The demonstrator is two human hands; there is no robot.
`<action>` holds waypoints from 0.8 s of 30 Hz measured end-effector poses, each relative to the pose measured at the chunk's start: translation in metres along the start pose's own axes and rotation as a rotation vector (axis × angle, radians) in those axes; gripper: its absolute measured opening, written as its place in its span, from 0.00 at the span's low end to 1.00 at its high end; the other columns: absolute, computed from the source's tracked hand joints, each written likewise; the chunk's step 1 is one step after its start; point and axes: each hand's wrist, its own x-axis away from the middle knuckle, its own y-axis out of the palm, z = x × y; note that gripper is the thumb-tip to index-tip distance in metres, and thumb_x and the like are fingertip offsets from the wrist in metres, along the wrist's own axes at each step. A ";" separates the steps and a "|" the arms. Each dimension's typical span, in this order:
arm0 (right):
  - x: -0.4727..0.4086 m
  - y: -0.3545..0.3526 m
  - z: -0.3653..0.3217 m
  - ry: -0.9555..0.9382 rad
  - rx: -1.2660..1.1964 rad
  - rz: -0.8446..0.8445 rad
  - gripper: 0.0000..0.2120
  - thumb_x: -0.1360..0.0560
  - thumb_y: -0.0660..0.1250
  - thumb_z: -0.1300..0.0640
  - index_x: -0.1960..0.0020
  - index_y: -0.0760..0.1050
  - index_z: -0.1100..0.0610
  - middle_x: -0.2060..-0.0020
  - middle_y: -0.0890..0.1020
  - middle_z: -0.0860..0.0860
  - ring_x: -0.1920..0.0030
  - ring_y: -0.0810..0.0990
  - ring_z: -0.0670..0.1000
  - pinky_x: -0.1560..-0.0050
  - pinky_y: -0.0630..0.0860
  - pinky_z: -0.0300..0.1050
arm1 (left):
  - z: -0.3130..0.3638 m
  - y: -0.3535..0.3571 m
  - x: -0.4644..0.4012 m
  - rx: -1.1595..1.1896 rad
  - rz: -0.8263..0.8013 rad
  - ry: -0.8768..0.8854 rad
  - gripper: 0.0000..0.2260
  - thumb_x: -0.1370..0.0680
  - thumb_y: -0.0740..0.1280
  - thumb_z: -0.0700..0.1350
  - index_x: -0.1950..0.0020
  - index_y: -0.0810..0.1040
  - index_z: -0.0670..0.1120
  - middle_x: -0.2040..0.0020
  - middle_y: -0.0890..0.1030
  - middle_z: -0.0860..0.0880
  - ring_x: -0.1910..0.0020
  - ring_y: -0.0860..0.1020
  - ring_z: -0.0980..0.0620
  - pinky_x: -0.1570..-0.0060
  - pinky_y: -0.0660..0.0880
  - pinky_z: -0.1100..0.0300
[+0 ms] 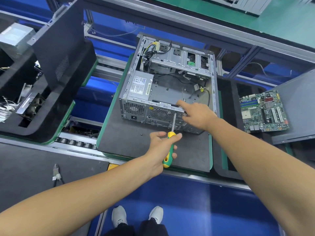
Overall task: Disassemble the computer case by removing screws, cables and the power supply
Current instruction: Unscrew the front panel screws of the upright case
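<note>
An open grey computer case (211, 68) lies on a black pad, its back panel toward me. The power supply (139, 86) with a white label sits in its near left corner, and a bundle of cables (147, 55) runs up the far left side. My left hand (162, 145) grips a yellow-green screwdriver (169, 147) whose tip touches the back panel beside the round fan grille (160, 114). My right hand (196, 114) rests on the case's top back edge, forefinger stretched along the rim and the other fingers curled over it. One small dark screw (141, 134) lies on the pad.
The pad (129, 143) rides on a green-edged tray over a roller conveyor. A bare motherboard (264, 113) lies to the right beside a grey side panel (300, 106). Another black panel (63, 53) and parts fill a tray at left. Cutters (56, 172) lie on the near bench.
</note>
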 end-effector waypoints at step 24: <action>0.001 -0.002 -0.003 0.018 -0.036 -0.013 0.23 0.24 0.63 0.55 0.35 0.59 0.40 0.72 0.75 0.48 0.70 0.74 0.50 0.70 0.63 0.44 | 0.000 -0.004 -0.001 -0.024 -0.060 0.045 0.19 0.18 0.66 0.60 0.46 0.78 0.42 0.63 0.83 0.51 0.73 0.75 0.56 0.76 0.71 0.62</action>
